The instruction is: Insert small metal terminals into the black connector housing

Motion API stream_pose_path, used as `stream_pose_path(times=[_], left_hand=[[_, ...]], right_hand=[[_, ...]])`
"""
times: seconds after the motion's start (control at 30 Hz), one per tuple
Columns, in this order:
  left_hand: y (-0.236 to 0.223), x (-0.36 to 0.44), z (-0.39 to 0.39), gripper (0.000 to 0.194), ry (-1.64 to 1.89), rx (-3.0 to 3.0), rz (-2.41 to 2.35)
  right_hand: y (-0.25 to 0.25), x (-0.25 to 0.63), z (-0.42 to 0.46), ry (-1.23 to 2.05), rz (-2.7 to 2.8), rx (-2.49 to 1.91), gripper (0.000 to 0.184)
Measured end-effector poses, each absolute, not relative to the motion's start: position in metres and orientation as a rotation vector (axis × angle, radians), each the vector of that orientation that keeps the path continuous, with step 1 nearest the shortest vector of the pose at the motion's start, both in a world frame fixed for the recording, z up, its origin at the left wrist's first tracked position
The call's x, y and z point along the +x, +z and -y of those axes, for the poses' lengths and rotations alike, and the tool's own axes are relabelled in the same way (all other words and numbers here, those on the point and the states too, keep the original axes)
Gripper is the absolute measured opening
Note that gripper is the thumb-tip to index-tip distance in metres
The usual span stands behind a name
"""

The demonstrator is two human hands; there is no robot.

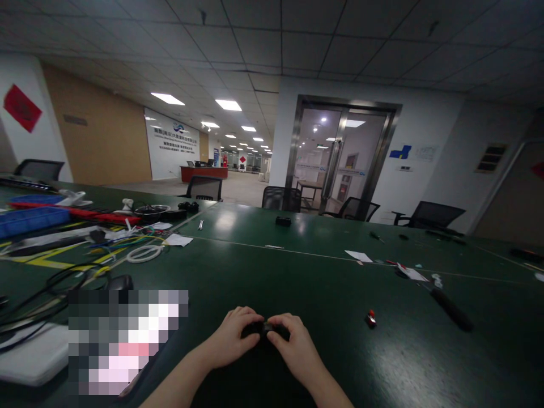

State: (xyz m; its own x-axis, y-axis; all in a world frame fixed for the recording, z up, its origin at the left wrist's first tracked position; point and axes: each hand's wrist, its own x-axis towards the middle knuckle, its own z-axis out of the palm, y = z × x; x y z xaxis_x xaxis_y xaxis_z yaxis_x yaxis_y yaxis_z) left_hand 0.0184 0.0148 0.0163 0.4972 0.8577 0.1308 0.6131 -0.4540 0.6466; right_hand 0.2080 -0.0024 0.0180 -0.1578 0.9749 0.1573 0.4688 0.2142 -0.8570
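A small black part (pixel 266 328) is held just above or on the green table, between the fingertips of both hands. My left hand (pixel 229 340) pinches its left side with thumb and fingers. From the right, my right hand (pixel 296 344) grips it in the same way, and the two hands almost meet. Fingers cover much of the part, so its exact kind cannot be made out. Off to the right of my right hand lies a small red and silver piece (pixel 371 318).
A black-handled tool (pixel 451 309) lies at the right. On the left are a blurred-out bright slab (pixel 136 345), a white box (pixel 36 351), black cables, a coiled white cable (pixel 144 254) and blue trays (pixel 34 221). A black block (pixel 283 220) sits farther back, near chairs.
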Motion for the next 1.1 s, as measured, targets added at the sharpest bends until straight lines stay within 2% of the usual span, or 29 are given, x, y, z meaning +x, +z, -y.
stream_pose_path(times=[1.1], left_hand=[[0.0138, 0.0170, -0.0156, 0.036, 0.610, 2.185, -1.183]], right_hand=[[0.0182, 0.2164, -0.0003, 0.953, 1.771, -1.284, 0.016]])
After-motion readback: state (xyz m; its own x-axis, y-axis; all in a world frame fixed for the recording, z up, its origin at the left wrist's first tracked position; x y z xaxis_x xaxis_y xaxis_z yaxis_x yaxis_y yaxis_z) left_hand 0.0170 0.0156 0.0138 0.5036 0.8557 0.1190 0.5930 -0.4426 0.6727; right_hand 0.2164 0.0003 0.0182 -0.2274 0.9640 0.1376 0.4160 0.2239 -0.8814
